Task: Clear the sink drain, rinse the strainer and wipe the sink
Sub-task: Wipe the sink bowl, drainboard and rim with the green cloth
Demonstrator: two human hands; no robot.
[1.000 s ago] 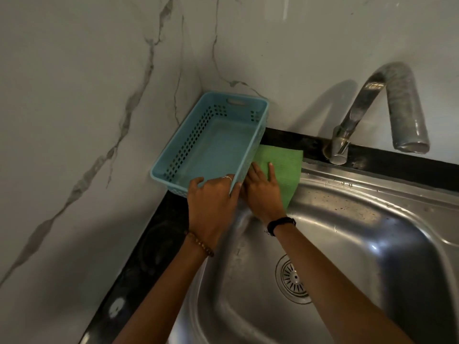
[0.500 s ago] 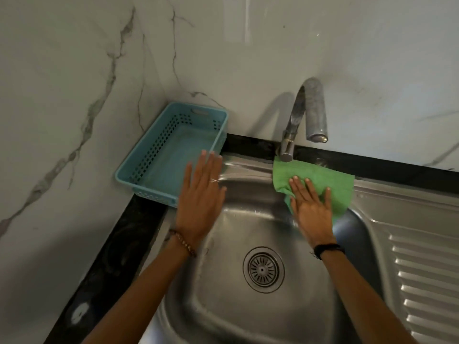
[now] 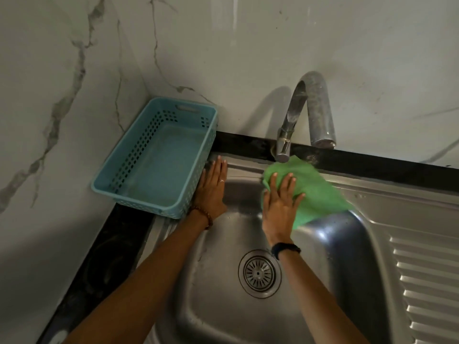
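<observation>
A steel sink [image 3: 216, 301] fills the lower middle, with a round metal strainer [image 3: 259, 273] seated in its drain. My right hand [image 3: 280, 207] presses flat on a green cloth [image 3: 318, 194] against the sink's back rim and wall, just below the tap base. My left hand [image 3: 212, 189] lies flat with fingers together on the sink's back left corner, touching the side of a blue basket. No water runs from the tap [image 3: 308, 112].
An empty blue plastic basket [image 3: 124, 189] stands on the black counter [image 3: 99, 264] in the wall corner at left. A ribbed steel draining board [image 3: 427, 281] lies to the right. Marble-patterned walls close off the back and left.
My right hand slid the green cloth from beside the basket rightward along the back rim to under the tap. My left hand let go of the basket and now rests flat beside it.
</observation>
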